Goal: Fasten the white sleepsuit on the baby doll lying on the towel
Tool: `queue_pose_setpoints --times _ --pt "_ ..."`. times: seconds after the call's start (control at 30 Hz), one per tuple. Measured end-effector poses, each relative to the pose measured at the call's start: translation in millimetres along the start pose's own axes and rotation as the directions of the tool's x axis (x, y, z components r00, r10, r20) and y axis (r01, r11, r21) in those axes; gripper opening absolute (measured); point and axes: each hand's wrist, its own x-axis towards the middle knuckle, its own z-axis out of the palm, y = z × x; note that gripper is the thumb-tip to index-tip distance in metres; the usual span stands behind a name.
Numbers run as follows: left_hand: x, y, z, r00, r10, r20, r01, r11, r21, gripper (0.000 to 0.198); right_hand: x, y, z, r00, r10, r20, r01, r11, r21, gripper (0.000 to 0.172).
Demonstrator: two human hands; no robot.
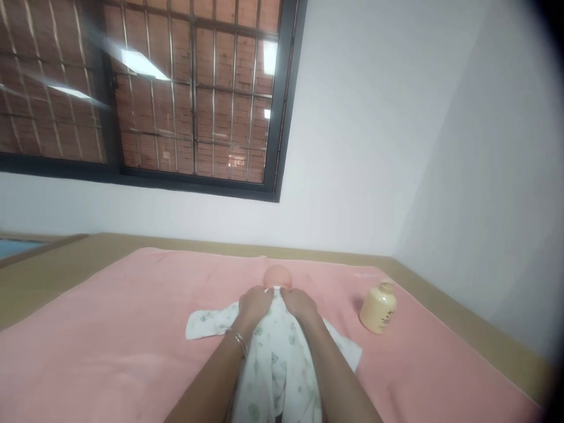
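A white baby garment (pixel 282 341) with small grey-green prints lies over a doll, its sleeves spread to both sides. Past the collar shows the doll's round, skin-toned head (pixel 277 275); the garment hides the rest of the doll. My left hand (pixel 255 305), with a silver bangle on the wrist, is closed on the left side of the collar. On the opposite side, my right hand (pixel 300 303) is closed on the collar too. The two hands are close together, just below the head, and their fingertips are partly hidden.
A pink blanket (pixel 110 317) covers most of the wooden tabletop (pixel 66 258). To the right on it stands a cream-yellow bottle (pixel 379 308), slightly tilted in view. White walls (pixel 365 117) and a dark-framed barred window (pixel 194 94) rise behind the table.
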Motion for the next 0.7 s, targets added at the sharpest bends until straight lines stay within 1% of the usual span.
queue_pose_setpoints --times 0.03,0.1,0.27,0.47,0.7 --pt "0.2 0.0 -0.6 1.0 -0.012 0.028 0.012 1.0 0.002 0.053 -0.5 -0.3 0.9 1.0 0.013 -0.018 -0.013 1.0 0.007 0.06" --pt "0.7 0.2 -1.4 0.999 -0.001 0.048 0.001 1.0 0.003 0.054 -0.8 -0.4 3.0 0.999 0.027 -0.042 -0.026 0.999 0.019 0.059" --pt "2.2 -0.4 0.6 0.999 0.01 0.034 -0.009 1.0 -0.013 0.051 2.3 3.6 7.3 0.999 0.024 -0.035 -0.023 0.999 0.027 0.061" --pt "2.1 -1.4 2.0 1.0 0.017 0.017 -0.016 0.999 -0.036 0.051 2.6 4.8 7.6 0.999 0.009 -0.043 -0.007 1.0 0.028 0.061" --pt "0.9 0.5 -0.4 1.0 0.002 0.03 -0.002 1.0 -0.013 0.051 0.0 3.7 6.2 0.999 0.01 -0.034 -0.009 1.0 0.025 0.061"
